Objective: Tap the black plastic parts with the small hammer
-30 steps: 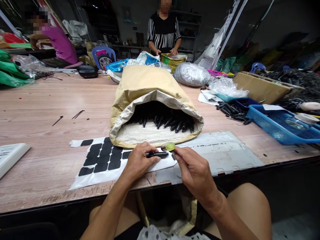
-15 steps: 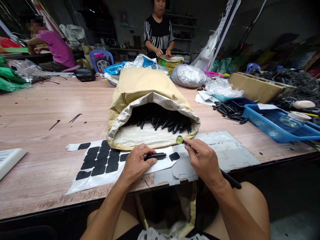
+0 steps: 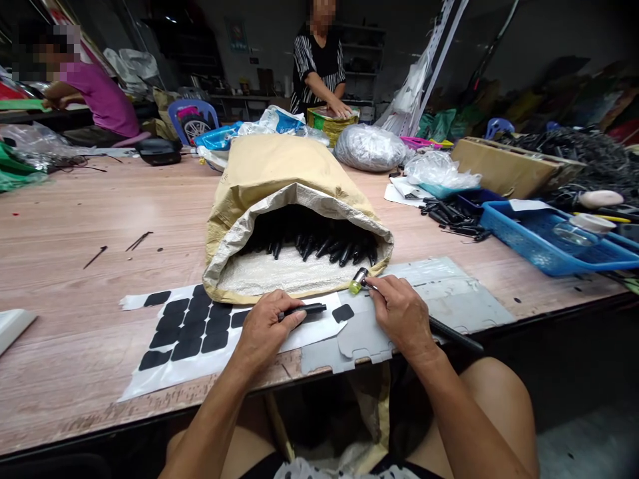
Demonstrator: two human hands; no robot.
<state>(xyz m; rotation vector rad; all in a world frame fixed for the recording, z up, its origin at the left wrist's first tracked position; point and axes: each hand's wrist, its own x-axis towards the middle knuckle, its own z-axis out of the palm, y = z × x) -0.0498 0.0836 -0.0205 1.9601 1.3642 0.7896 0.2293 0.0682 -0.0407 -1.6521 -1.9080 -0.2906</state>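
Observation:
My left hand (image 3: 262,326) is closed round a slim black pen-like tube (image 3: 312,309), holding it flat over the white backing sheet (image 3: 299,336). Rows of black rounded-square stickers (image 3: 187,329) cover the sheet's left part, and a single sticker (image 3: 343,313) lies near its right end. In my right hand (image 3: 402,316) is a small hammer (image 3: 358,281) with a yellow-green face and a black handle. Its head is up and to the right of the tube, apart from it. Just beyond both hands, an open sack (image 3: 284,163) lies with its mouth toward me, holding several black tubes (image 3: 344,251).
A grey board (image 3: 449,293) lies under my right hand. Further right are a blue basket (image 3: 539,249) and loose black parts (image 3: 439,214). Behind the sack stand a clear bag (image 3: 369,148) and a co-worker (image 3: 319,70); another person (image 3: 100,100) sits at far left.
The hammer's head has turned from facing me to tilting down, its yellow-green face now lower left. My left hand keeps its hold on the tube. The co-worker behind has leaned and shifted an arm.

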